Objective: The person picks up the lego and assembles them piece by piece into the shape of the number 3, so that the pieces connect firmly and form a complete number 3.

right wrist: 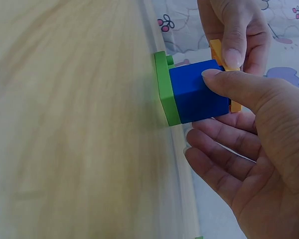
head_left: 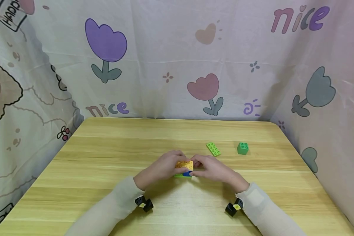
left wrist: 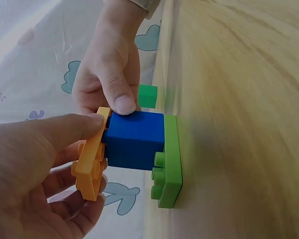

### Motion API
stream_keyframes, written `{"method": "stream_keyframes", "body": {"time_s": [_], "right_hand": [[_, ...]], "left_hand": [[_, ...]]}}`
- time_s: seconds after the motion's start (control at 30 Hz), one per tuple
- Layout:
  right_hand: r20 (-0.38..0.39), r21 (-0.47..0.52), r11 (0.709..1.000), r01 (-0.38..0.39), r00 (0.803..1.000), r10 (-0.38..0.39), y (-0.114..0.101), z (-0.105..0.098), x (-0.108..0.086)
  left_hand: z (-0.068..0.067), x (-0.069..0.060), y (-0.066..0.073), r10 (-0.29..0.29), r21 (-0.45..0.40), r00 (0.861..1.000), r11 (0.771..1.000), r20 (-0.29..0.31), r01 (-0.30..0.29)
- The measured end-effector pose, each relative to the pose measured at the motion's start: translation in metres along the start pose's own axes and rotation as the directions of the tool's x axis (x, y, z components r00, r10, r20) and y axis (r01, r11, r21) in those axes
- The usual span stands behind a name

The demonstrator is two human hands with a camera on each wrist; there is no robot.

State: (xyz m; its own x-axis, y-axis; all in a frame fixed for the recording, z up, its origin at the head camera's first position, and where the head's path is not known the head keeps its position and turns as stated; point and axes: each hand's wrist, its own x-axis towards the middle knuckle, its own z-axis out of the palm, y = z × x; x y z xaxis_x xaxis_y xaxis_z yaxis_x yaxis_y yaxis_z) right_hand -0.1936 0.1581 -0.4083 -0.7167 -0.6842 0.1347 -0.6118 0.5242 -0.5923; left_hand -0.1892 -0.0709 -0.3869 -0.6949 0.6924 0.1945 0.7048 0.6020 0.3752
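The orange plate (head_left: pixel 188 165) is lying directly over the blue block (left wrist: pixel 137 142), within the left fingers, and this stacking of one above the other is the relation that matters. Its long axis is running left to right across the person's front, along the same line as the light green plate (left wrist: pixel 173 164) under the block. The orange plate's left part is jutting past the block, overhanging the lower plate's bare studs. In the left wrist view a narrow gap is showing between orange and blue, so the two are probably not sitting fully pressed together; the left end is seeming to tip up slightly.

The left hand (head_left: pixel 166 164) is coming in from the left and is the nearer one to the orange plate, gripping it with the thumb on the near side and the other fingers curling round the far side. The right hand (head_left: pixel 213 167) is mirroring it from the right, apparently pinching the blue block: its thumb is pressing the block while its index finger is passing behind, the tip hidden.

Whether the stack is touching the table (head_left: pixel 177 209) is staying unclear. Beyond the right hand, a loose green plate (head_left: pixel 213 149) and a green block (head_left: pixel 243 148) are resting apart.
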Motion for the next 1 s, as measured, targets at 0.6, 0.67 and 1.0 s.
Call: {"method": "stream_keyframes", "body": {"time_s": [0.6, 0.67, 1.0], "right_hand": [[0.008, 0.006, 1.000, -0.007, 1.000, 0.006, -0.0020, -0.0003, -0.0016], [0.007, 0.000, 1.000, -0.006, 1.000, 0.006, -0.0021, -0.0004, -0.0018], [0.011, 0.010, 1.000, -0.009, 1.000, 0.009, -0.0023, -0.0013, -0.0004]], "left_hand": [[0.0019, -0.0021, 0.0030, 0.006, 0.024, 1.000, 1.000, -0.024, -0.006], [0.0014, -0.0018, 0.0025, 0.007, 0.027, 1.000, 1.000, -0.017, -0.007], [-0.0034, -0.0018, -0.0014, -0.024, 0.041, 0.999, 0.999, 0.021, 0.023]]}}
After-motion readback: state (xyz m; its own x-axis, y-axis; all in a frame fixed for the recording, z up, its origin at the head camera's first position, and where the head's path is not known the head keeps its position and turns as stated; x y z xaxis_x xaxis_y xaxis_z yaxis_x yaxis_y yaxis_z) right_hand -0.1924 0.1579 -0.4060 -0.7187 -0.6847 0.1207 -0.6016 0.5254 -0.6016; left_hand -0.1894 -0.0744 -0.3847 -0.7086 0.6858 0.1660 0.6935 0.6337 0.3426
